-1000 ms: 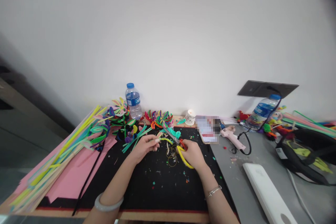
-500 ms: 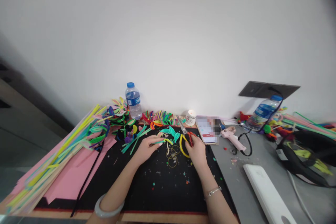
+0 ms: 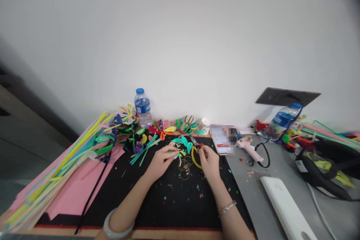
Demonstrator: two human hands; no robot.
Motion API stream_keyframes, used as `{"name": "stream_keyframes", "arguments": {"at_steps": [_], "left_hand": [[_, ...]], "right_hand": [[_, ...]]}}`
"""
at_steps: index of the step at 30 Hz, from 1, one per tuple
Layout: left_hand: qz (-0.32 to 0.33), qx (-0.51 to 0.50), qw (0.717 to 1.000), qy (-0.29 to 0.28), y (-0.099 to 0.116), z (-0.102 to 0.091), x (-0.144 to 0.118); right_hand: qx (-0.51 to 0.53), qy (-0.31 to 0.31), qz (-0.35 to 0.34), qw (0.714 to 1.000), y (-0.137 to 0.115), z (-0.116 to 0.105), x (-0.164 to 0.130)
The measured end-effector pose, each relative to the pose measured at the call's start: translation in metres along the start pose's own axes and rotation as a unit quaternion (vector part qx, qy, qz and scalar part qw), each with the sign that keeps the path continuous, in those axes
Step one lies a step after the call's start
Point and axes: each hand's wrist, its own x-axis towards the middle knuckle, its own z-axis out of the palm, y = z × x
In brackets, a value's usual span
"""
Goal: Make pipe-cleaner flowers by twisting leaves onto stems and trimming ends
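Note:
My left hand pinches a short piece of pipe cleaner, teal and yellow, over the black mat. My right hand rests on the red and yellow scissors, which lie on the mat with their blades pointing away. Teal pipe-cleaner leaves sit just beyond both hands. Thin wire rings lie between my hands. Small coloured scraps are scattered over the mat.
Long pipe cleaners lie on pink paper at left. Finished pipe-cleaner flowers line the back beside a water bottle and a lit candle. A phone, pink glue gun, white box and second bottle are at right.
My right hand has moved away from me and set the scissors down flat on the mat. My left hand has shifted slightly right with its piece. The flowers at the back have shifted.

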Motion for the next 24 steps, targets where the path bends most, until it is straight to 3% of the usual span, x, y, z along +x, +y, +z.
{"name": "stream_keyframes", "arguments": {"at_steps": [2, 6, 8, 11, 18, 24], "left_hand": [[0.013, 0.002, 1.000, -0.005, 0.001, 0.003, 0.000], [0.027, 0.000, 0.999, -0.018, 0.003, 0.008, 0.000], [0.023, -0.005, 1.000, -0.020, 0.004, 0.009, 0.000], [0.007, -0.018, 1.000, -0.024, 0.006, 0.010, 0.000], [-0.104, -0.141, 0.984, -0.045, 0.002, 0.006, 0.000], [-0.152, -0.130, 0.979, -0.046, 0.000, 0.006, 0.000]], "right_hand": [[0.078, -0.110, 0.029, 0.990, -0.010, 0.007, -0.005], [0.242, -0.270, 0.140, 0.921, -0.022, 0.025, -0.014], [0.290, -0.290, 0.169, 0.896, -0.024, 0.029, -0.016], [0.322, -0.294, 0.182, 0.881, -0.023, 0.029, -0.017], [0.305, -0.281, 0.181, 0.892, -0.022, 0.025, -0.017], [0.241, -0.294, 0.148, 0.913, -0.028, 0.026, -0.018]]}}
